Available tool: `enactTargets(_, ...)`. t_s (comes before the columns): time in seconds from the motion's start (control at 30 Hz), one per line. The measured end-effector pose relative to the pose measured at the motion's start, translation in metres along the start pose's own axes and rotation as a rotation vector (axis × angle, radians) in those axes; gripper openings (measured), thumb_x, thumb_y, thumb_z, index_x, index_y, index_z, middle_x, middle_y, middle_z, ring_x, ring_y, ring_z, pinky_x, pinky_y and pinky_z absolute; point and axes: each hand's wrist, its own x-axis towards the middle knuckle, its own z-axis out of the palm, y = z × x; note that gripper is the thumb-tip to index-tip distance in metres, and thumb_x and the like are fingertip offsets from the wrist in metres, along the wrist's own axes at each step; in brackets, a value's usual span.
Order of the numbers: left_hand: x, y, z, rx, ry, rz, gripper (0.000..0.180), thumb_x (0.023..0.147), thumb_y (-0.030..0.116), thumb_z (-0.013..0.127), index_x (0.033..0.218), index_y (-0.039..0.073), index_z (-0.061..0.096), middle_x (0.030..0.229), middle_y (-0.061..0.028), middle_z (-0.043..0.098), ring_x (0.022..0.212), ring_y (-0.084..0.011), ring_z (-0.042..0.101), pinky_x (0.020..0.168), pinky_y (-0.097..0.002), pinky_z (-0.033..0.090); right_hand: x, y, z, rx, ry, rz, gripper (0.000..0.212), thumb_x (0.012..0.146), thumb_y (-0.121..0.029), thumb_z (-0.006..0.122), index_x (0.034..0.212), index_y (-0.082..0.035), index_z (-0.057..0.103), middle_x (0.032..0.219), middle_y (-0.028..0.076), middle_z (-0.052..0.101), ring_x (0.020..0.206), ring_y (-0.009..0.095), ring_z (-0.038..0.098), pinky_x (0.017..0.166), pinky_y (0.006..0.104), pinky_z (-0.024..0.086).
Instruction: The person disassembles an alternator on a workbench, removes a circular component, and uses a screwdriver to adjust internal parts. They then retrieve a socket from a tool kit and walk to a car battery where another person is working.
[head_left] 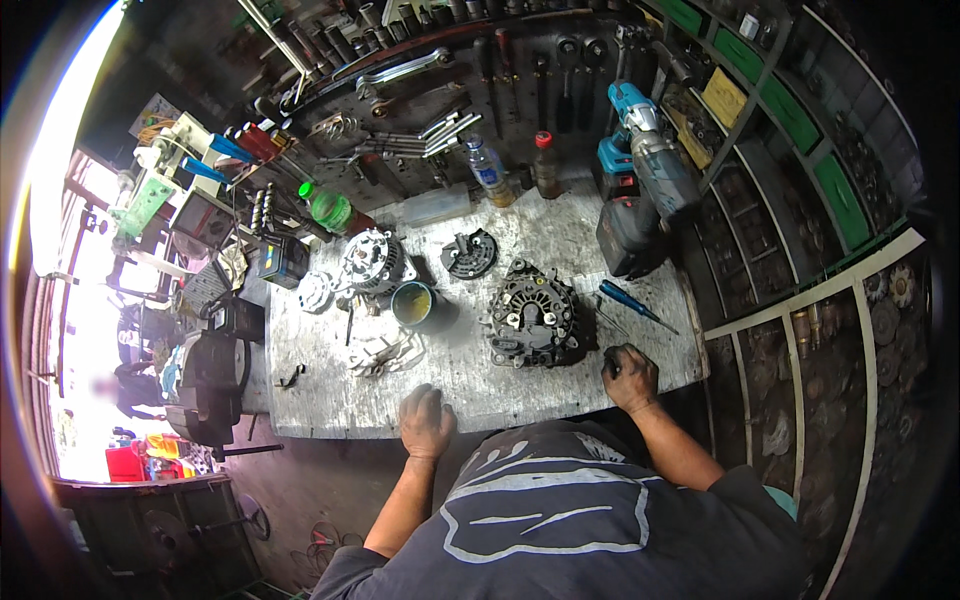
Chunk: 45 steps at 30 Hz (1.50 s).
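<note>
left-side glare, dark corners, bent edges

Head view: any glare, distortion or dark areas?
Head view, left: bright opening blown out, bluish fringe at the rim; head view, right: shelf frame bowed by the fisheye, corners black; head view, middle: pale sheen on the workbench, alternator clear, fingers of the right hand dark and hard to read.

Scuffed pale workbench (590,245) with alternator (533,318), blue screwdriver (630,300), cup (413,304), white cloth (385,354), black disc-shaped part (476,258)
</note>
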Motion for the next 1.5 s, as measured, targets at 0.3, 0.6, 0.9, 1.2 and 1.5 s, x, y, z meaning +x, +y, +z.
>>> enactTargets(0.3,-0.002,-0.004,0.001,-0.038,-0.023,-0.036,0.038,0.084,0.018,0.076,0.120,0.008,0.072,0.132,-0.0162,0.069,0.121,-0.0406,0.064,0.106,-0.0517,0.050,0.019,-0.014,-0.016,0.231,-0.112,0.216,0.040,0.085,-0.020,0.083,0.123,-0.009,0.075,0.112,0.018,0.076,0.109,0.037,0.075,0.096,0.0436,0.060)
enactTargets(0.6,0.076,0.073,-0.015,-0.545,-0.129,0.134,0.119,0.066,0.037,0.103,0.163,0.003,0.042,0.167,-0.0289,0.040,0.156,-0.0510,0.038,0.128,-0.0581,0.035,0.118,-0.138,-0.085,0.142,-0.349,-0.208,0.102,0.068,-0.035,0.104,0.151,-0.005,0.054,0.168,0.025,0.036,0.156,0.048,0.039,0.129,0.0537,0.039)
enactTargets(0.9,0.141,0.121,0.015,-0.626,-0.175,0.087,0.132,0.064,0.044,0.105,0.166,0.003,0.033,0.164,-0.0309,0.038,0.149,-0.0539,0.045,0.123,-0.0563,0.044,0.134,-0.143,-0.067,0.214,-0.546,-0.133,0.098,0.069,-0.017,0.102,0.152,-0.004,0.051,0.168,0.028,0.031,0.157,0.048,0.038,0.129,0.0501,0.042)
enactTargets(1.2,0.141,0.118,0.020,-0.693,-0.129,0.104,0.127,0.066,0.047,0.104,0.164,0.002,0.037,0.160,-0.0299,0.043,0.144,-0.0521,0.050,0.120,-0.0563,0.047,0.133,-0.154,-0.068,0.160,-0.574,-0.054,0.093,0.075,-0.014,0.098,0.153,-0.003,0.048,0.169,0.028,0.030,0.157,0.049,0.037,0.130,0.0481,0.039)
enactTargets(1.5,0.142,0.113,0.017,-0.639,-0.123,0.141,0.132,0.064,0.049,0.105,0.166,0.003,0.034,0.161,-0.0313,0.043,0.146,-0.0528,0.049,0.121,-0.0563,0.046,0.126,-0.148,-0.063,0.181,-0.462,-0.118,0.106,0.067,-0.025,0.104,0.156,-0.006,0.049,0.170,0.026,0.034,0.158,0.047,0.038,0.130,0.0510,0.038)
